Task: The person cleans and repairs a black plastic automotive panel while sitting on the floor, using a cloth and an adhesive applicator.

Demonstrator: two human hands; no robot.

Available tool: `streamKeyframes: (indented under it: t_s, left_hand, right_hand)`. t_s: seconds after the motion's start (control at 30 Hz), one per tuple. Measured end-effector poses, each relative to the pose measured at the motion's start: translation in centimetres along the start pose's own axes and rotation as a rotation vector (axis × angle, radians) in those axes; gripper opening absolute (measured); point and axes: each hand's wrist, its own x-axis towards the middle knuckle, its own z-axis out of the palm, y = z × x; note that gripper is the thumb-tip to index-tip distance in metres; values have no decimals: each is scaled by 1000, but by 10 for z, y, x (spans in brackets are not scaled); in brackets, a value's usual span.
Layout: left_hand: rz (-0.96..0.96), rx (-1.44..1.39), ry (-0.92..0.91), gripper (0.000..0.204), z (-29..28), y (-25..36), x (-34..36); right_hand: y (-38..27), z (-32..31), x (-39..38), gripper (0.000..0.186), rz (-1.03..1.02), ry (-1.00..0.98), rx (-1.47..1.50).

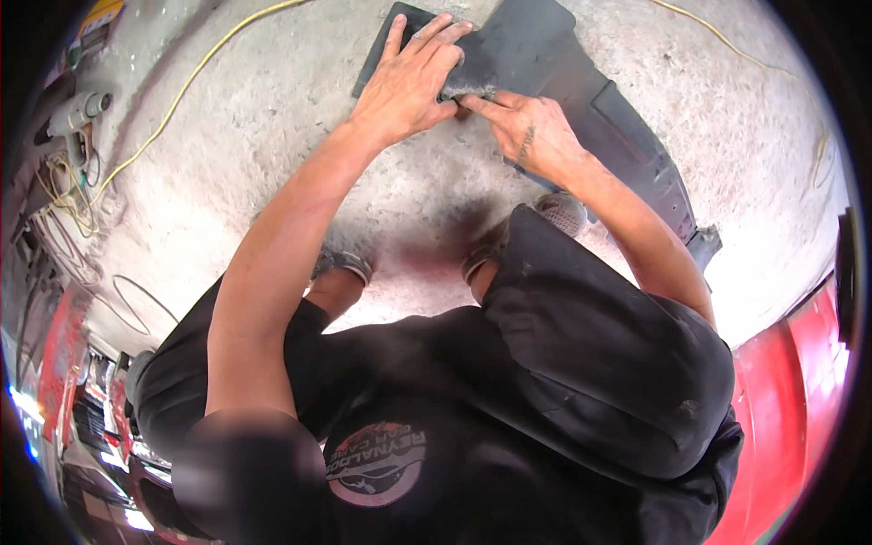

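A long dark grey plastic panel [536, 54], perhaps a vehicle trim piece, lies on the concrete floor in front of me. It has a pale, scuffed patch by a notch in its near edge. My left hand [409, 86] rests flat on the panel's left end, fingers spread, its thumb close to the notch. From the right, my right hand [536, 132] reaches to the same spot. Its index finger is stretched to the edge near my left thumb, and the other fingers are curled in. Something small and dark shows under that fingertip; its kind is unclear.
A yellow cord [186, 86] crosses the floor at left. A grey power tool or heat gun [80, 116] sits at the far left among tangled cables [68, 204]. Red bodywork [772, 409] stands at the lower right. My knees and shoes are close below the panel.
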Motion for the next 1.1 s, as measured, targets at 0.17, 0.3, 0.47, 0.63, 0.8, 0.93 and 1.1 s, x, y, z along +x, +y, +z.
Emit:
streamKeyframes:
  t_s: [0.17, 0.3, 0.47, 0.63, 0.8, 0.93, 1.1]
  left_hand:
    - [-8, 7, -20, 55, 1, 1, 0]
    - [-9, 22, -14, 56, 2, -1, 0]
    - [-1, 25, -7, 57, 4, -1, -1]
    - [1, 30, -6, 56, 4, -2, 0]
    - [7, 31, -7, 56, 3, -2, 0]
    - [13, 29, -3, 56, 3, -2, 0]
    - [16, 37, -4, 56, 3, -2, 0]
  right_hand:
    - [7, 1, -13, 53, 17, 46, -18]
    - [5, -6, -9, 53, 107, -12, -23]
    - [6, -3, -7, 53, 71, -49, -89]
    - [3, -3, -5, 51, 78, -8, -70]
    - [1, -8, -2, 49, 75, -98, -101]
    - [4, -6, -8, 51, 72, -57, -83]
    - [8, -4, -14, 56, 111, -7, -102]
